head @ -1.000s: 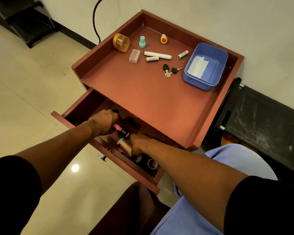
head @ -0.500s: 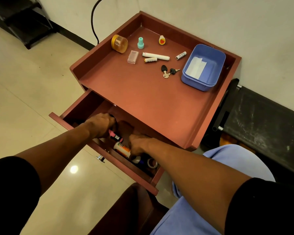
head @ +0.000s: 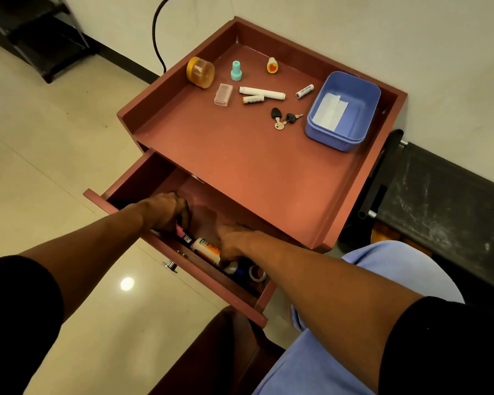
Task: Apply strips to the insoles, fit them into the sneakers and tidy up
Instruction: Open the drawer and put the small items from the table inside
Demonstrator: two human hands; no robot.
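Both my hands reach into the open drawer [head: 143, 181] of a red-brown cabinet. My left hand [head: 166, 210] curls round a pink and black marker [head: 184, 234], which sticks out below its fingers. My right hand [head: 234, 238] lies over the end of an orange-and-white tube [head: 206, 248]; its fingertips are hidden inside the drawer. White strips [head: 330, 109] lie in a blue tub [head: 354, 138] on the cabinet top. No insoles or sneakers are in view.
In the drawer also lie a blue-and-white bottle [head: 234, 269] and a tape roll [head: 257, 273]. On the cabinet top [head: 240, 155] are an orange jar [head: 200, 72], a teal stamp [head: 236, 71], a clear box [head: 223, 94], a white marker [head: 261, 92], batteries and keys [head: 283, 119]. A black bench [head: 439, 195] stands to the right.
My left hand has drawn the pink marker slightly down and left towards the drawer front. My right hand has stayed over the tube.
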